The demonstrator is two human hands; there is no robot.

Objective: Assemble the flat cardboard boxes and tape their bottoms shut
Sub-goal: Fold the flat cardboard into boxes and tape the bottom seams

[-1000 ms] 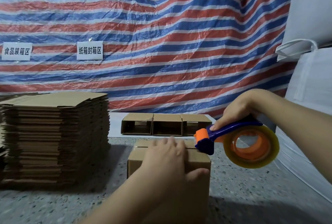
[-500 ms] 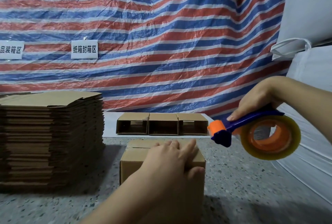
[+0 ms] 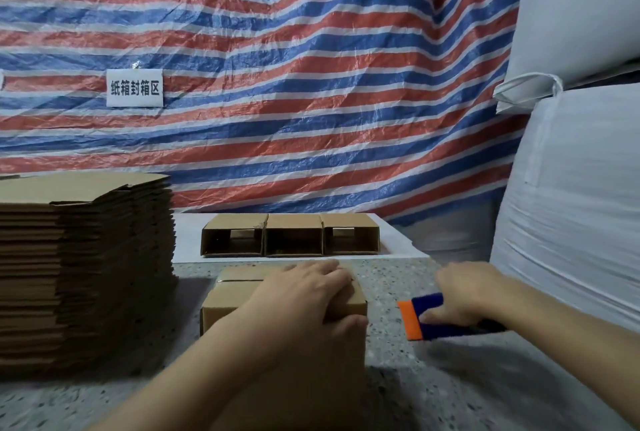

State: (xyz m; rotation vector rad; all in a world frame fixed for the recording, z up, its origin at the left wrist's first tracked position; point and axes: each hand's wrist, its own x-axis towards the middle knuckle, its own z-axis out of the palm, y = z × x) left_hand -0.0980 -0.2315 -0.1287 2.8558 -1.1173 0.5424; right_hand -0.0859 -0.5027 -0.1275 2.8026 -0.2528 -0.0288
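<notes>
A small brown cardboard box (image 3: 242, 295) stands on the speckled table in front of me, its folded flaps facing up. My left hand (image 3: 304, 295) lies flat across those flaps, thumb hanging over the near side. To the right of the box, low at the tabletop, my right hand (image 3: 464, 292) grips a blue and orange tape dispenser (image 3: 420, 318). The tape roll itself is hidden under that hand and wrist. A tall stack of flat cardboard boxes (image 3: 86, 268) sits at the left.
Three assembled boxes (image 3: 291, 236) lie on their sides in a row on a white sheet (image 3: 187, 236) behind the one I hold. Big white sacks (image 3: 571, 205) crowd the right edge. A striped tarp (image 3: 277, 84) hangs behind the table.
My right hand has swung the tape dispenser from above the box down and to the right, to the tabletop. My left hand has stayed on the box.
</notes>
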